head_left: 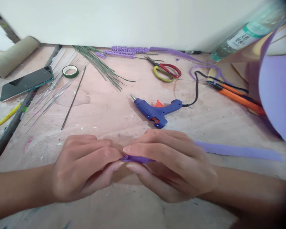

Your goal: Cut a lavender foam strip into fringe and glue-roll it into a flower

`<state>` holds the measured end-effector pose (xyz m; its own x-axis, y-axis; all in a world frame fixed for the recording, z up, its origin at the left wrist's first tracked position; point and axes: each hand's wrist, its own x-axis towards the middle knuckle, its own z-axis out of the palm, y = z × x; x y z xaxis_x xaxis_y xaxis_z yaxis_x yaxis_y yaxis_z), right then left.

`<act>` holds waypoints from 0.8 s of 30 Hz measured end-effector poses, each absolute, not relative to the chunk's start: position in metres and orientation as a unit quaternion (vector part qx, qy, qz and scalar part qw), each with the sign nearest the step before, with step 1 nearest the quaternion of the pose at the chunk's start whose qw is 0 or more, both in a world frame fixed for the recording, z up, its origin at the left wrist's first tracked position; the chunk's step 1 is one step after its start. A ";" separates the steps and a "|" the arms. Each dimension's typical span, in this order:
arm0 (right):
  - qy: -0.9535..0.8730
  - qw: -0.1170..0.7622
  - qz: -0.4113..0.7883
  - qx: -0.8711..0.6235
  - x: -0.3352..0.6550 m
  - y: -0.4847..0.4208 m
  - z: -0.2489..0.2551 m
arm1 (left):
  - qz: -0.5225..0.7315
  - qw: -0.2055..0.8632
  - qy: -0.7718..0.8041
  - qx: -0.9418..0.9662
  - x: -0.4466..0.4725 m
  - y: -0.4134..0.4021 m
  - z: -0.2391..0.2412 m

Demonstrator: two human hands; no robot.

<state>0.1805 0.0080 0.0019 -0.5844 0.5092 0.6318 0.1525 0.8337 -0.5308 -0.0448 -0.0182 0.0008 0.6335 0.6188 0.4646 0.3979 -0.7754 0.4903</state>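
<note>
Two hands are holding one small purple piece [139, 158] between them, low over the middle of the table [105, 108], well inside its far edge. The left hand [85, 168] is pinching the piece's left end, thumb and forefinger nearly closed on it, while the right hand [171, 165] is gripping along its length, forefinger above and thumb below. Such a two-sided hold is probably keeping something so small and soft steady and letting the fingertips shape it finely; whether it is joining the pale purple strip [238, 150], I cannot tell, since the right hand is hiding that part. The strip is lying flat toward the table's right side, its length apparently staying out of the fingers' way. Just beyond the hands, the glue gun [152, 111] is resting on its side, its nozzle pointing toward the far edge, perhaps so the tip is facing away from skin. Its handle is pointing rightward, seemingly for an easy grab. Scissors [165, 71] are lying nearer the far edge, handles rightward, likely within a short reach. Green stems [102, 66] and purple flower spikes [126, 51] are lying along that edge, presumably leaving the middle for handwork.
</note>
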 end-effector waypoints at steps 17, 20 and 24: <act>-0.883 0.397 0.189 -0.162 0.182 0.009 0.000 | 0.280 0.092 0.275 0.915 -0.052 -0.027 0.000; -0.884 0.418 0.123 -0.170 0.180 0.006 -0.006 | 0.301 0.110 0.283 0.904 -0.049 -0.025 0.004; -0.863 0.453 0.084 -0.207 0.178 0.002 -0.006 | 0.296 0.117 0.273 0.908 -0.050 -0.022 0.009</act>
<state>0.1780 0.0015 -0.0059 -0.5034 0.4340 0.7472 0.2812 0.8999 -0.3332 -0.0498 -0.0217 0.0088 0.6754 0.5655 0.4733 0.4271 -0.8232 0.3741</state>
